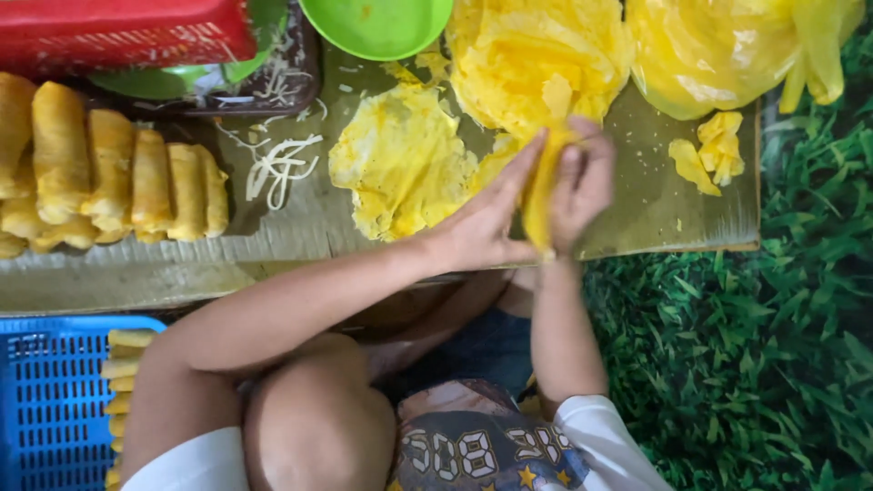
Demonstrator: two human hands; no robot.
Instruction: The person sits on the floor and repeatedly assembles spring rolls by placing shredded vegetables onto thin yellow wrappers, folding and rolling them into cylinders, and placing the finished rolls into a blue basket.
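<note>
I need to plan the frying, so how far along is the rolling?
Done: a row of finished rolls lies on the board, with more in the blue basket. In hand: the left hand and right hand fold one yellow wrapper. Left: a flat wrapper and a wrapper pile.

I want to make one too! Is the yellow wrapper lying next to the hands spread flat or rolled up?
Spread flat. The yellow wrapper lies open and crinkled on the board, unlike the folded piece held between both hands.

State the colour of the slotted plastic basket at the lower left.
Blue plastic basket, head view.
</note>
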